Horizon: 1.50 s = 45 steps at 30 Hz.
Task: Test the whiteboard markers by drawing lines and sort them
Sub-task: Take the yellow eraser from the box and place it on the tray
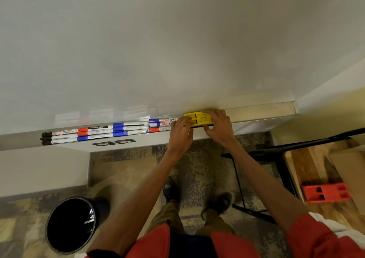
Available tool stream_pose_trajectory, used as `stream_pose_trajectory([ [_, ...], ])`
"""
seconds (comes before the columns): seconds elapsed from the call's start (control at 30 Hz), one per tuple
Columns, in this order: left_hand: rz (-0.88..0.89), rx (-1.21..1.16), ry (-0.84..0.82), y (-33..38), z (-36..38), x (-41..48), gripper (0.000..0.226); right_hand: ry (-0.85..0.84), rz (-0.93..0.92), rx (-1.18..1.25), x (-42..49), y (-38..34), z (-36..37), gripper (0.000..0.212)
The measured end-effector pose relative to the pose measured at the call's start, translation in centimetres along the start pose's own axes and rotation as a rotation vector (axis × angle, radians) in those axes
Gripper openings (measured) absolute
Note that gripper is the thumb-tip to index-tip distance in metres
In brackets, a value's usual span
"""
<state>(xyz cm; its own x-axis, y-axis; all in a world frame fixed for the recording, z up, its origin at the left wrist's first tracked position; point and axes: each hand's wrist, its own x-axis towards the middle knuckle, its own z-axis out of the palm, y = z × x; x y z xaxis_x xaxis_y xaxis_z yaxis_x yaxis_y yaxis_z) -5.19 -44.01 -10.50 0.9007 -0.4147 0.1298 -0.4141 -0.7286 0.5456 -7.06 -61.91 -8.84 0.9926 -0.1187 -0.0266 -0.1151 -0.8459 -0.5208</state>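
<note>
Your left hand (181, 133) and right hand (219, 127) clamp the blocky yellow eraser (199, 119) on the metal ledge (260, 109), tubular markers (98, 132) beside.

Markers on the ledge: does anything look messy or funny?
The whiteboard markers lie in tidy rows on the tray. Only oddity: what looks like a discarded marker lies inside the black bin.

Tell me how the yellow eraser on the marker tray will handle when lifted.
The yellow eraser looks like rigid moulded plastic, so it is probably stiff and light. Its flat, blocky shape should not roll, unlike the markers beside it.
</note>
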Motion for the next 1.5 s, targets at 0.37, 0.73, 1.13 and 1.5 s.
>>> stream_pose_trajectory([
  [0.37, -0.002, 0.011, 0.037, 2.3, 0.1, -0.5, 0.031, 0.038, 0.031, -0.008, -1.4, 0.6, -1.6, 0.054],
  [0.73, 0.117, 0.019, -0.074, 10.9, 4.4, 0.3, 0.026, 0.138, 0.18, 0.027, -7.2, 6.8, -6.4, 0.051],
  [1.13, 0.31, -0.068, -0.363, 25.4, 13.3, -3.5, 0.028, 0.171, 0.448, 0.024, -19.6, 17.8, -14.0, 0.053],
  [1.5, 0.388, 0.156, -0.763, 35.2, 18.9, -7.8, 0.072, 0.033, 0.657, -0.098, -29.9, 24.9, -16.1, 0.052],
])
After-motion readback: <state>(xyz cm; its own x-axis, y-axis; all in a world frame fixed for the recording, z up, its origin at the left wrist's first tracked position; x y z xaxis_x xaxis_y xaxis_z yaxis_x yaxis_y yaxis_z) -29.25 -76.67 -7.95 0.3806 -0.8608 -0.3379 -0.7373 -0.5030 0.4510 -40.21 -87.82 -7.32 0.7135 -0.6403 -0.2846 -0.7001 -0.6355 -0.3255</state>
